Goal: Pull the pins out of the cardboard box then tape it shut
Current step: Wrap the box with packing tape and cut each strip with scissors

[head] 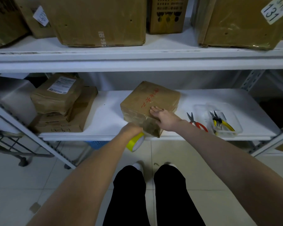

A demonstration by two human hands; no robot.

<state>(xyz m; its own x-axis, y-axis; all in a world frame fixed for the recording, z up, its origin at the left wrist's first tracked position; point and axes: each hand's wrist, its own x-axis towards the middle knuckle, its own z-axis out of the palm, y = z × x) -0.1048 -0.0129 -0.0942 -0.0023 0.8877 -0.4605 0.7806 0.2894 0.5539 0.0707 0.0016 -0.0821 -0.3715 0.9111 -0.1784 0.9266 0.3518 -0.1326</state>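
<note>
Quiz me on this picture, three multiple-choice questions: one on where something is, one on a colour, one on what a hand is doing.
1. Where are the scissors? A. On the floor. B. On the shelf, right of the cardboard box. C. On the box.
2. What colour is the tape roll? A. Yellow. B. Blue. C. Black.
3. What is the right hand doing? A. Gripping the scissors. B. Resting on the box. C. Hanging down.
Answers: B, they lie on the shelf beside the box; A, the roll in the left hand is yellow; B, its straight fingers lie on the box top.
</note>
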